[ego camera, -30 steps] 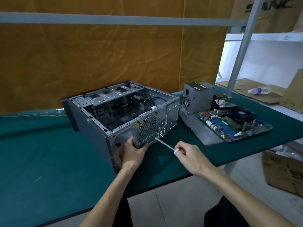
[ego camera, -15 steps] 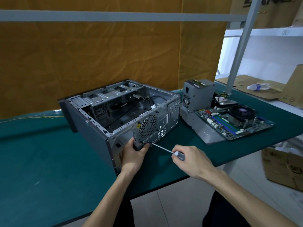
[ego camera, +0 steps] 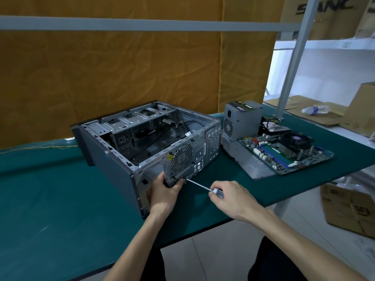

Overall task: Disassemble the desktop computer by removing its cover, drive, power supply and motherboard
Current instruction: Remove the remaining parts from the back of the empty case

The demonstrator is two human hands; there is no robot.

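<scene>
Left hand [ego camera: 164,191] fingers clamp the computer case [ego camera: 142,147] rear fan corner; right hand [ego camera: 229,196] fingers pinch a screwdriver [ego camera: 199,185], tip at the case's rear panel.

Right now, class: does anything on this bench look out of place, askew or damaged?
Yes, one thing. The motherboard lies tilted, one edge propped on the grey cover panel beside the power supply, its far corner close to the table edge. No damage or spill shows on the case.
</scene>
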